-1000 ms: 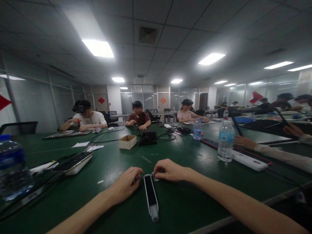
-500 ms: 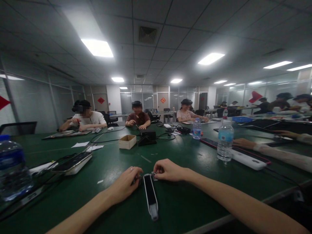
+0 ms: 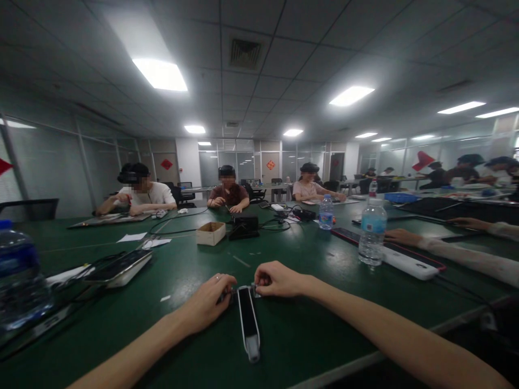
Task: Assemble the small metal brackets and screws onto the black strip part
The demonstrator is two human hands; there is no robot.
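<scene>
In front of me on the green table [image 3: 194, 346] lies a slim pen-shaped device [image 3: 248, 319] with a black face, a white rim and a grey tip pointing towards me. My left hand [image 3: 213, 297] is at the left of its far end, fingers curled down around something small and dark that I cannot make out. On the other side of that end, my right hand [image 3: 273, 280] has its thumb and fingers closed on a small greyish, see-through piece [image 3: 255, 290]. Its kind is too small to tell, and the fingers partly cover it.
A small open box [image 3: 211, 234] and a black stand [image 3: 243, 227] stand farther back. At left are a big water bottle [image 3: 20, 281] and a device on a white base [image 3: 121, 267]. To the right are a water bottle [image 3: 372, 237], a white power bank-like block [image 3: 409, 263] and a co-worker's sleeve [image 3: 466, 259].
The whole view has shifted slightly, so things sit a little higher and further left. Both hands keep nearly the same place and grip beside the device.
</scene>
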